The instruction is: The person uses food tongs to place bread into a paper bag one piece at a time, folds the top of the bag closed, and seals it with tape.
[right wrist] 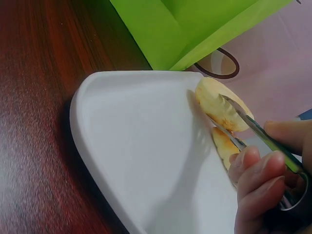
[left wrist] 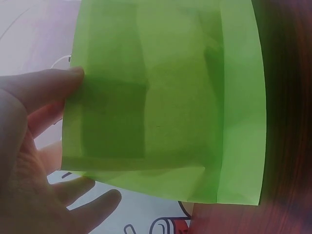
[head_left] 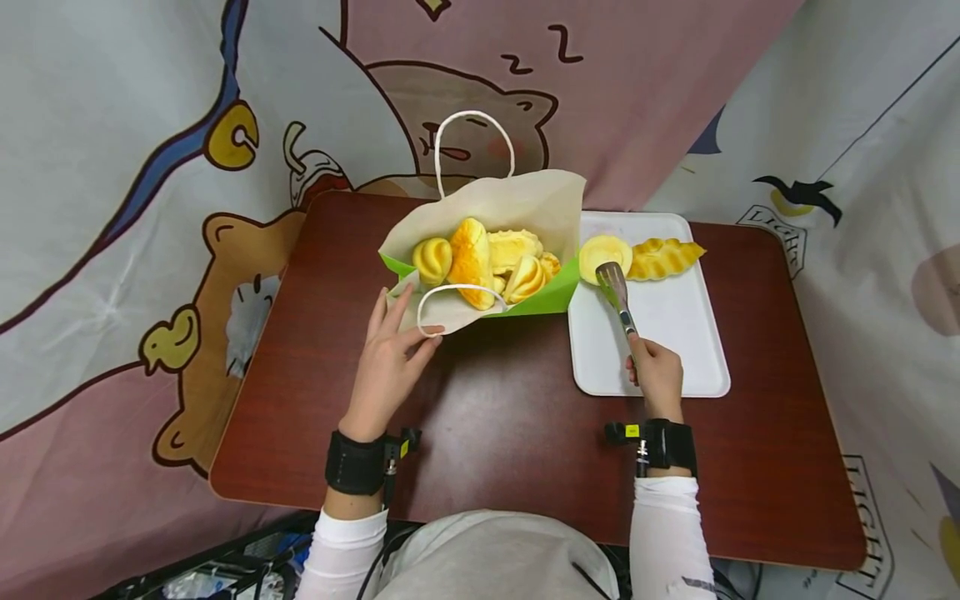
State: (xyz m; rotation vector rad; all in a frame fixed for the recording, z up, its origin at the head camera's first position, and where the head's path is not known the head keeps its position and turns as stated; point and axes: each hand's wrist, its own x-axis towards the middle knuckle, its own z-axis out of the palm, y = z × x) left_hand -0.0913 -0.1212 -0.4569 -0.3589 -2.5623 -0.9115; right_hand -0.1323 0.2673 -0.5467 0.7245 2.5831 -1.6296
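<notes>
My right hand (head_left: 658, 375) grips metal food tongs (head_left: 617, 292). Their tips close on a round pale bread (head_left: 604, 254) at the tray's upper left; in the right wrist view one arm lies over the bread (right wrist: 220, 103) and the other under it. My left hand (head_left: 390, 362) pinches the near rim of a green paper bag (head_left: 551, 296), thumb on the outer face and fingers behind the edge in the left wrist view. Inside the wide-mouthed bag, several golden breads (head_left: 471, 258) are heaped. A long wavy bread (head_left: 665, 259) lies beside the round one, its tip over the tray's right edge.
A white tray (head_left: 660, 350) sits on the brown table (head_left: 517, 450), close to the bag's right side. The bag has a far white handle (head_left: 475, 114) standing up and a near one (head_left: 457, 287) folded over the rim. A printed curtain hangs behind.
</notes>
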